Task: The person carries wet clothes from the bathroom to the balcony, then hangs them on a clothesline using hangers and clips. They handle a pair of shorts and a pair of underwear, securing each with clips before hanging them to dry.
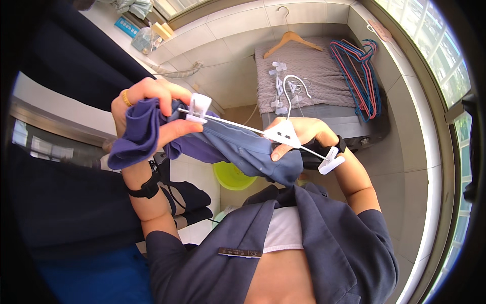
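Note:
A white clip hanger (243,125) is held up before my chest, its hook pointing away from me. My left hand (152,102) pinches its left clip (198,108) and the waist end of a blue-purple garment (231,142) between thumb and fingers. Part of the cloth bunches over that wrist. At the hanger's centre plate, my right hand (300,131) grips the hanger, with the thumb against the garment's other end. The right clip (331,160) sits near my right wrist with no cloth in it. Whether the left clip bites the cloth cannot be told.
Ahead, a grey knit cloth (303,76) covers a dark appliance (322,121). On it lie a wooden hanger (290,40), several white clip hangers (280,87) and blue and pink hangers (358,76). A green basin (234,176) stands below; dark curtains (76,41) hang left.

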Motion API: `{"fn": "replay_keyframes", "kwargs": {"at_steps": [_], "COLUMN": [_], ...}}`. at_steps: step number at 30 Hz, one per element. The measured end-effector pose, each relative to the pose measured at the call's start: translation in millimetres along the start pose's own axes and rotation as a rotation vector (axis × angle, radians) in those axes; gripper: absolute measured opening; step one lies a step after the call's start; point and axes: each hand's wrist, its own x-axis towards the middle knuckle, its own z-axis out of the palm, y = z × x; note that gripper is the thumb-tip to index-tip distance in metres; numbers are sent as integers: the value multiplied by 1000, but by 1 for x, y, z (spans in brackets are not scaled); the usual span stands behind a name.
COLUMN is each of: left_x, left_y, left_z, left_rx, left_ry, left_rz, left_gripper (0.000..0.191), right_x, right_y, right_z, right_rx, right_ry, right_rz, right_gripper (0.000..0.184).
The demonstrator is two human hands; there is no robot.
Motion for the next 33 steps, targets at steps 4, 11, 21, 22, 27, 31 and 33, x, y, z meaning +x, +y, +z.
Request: {"fn": "replay_keyframes", "kwargs": {"at_steps": [4, 11, 21, 22, 27, 31, 33], "left_x": [-11, -41, -79, -84, -112, -134, -145], "left_y": [-7, -30, -109, -115, -139, -152, -150], "left_z": [-13, -27, 16, 22, 46, 62, 64], "left_rx": [-22, 22, -172, -221, -301, -327, -413], "left_ry": [57, 329, 621, 631, 568, 557, 639], "left_rz": [0, -30, -99, -75, -139, -202, -334], "left_gripper": [46, 46, 42, 43, 41, 30, 23], "right_x": [-16, -62, -68, -63, -35, -21, -16], "right_y": [12, 4, -83, -89, -105, -119, -125], "right_z": [-1, 0, 11, 13, 20, 28, 31], "right_rx": [-33, -164, -159, -228, -317, -475, -558], "right_ry": [23, 425, 923, 980, 1071, 1137, 1151], "right_rz": [76, 107, -111, -96, -62, -86, -70], "right_gripper": [42, 34, 45, 34, 16, 18, 18]}}
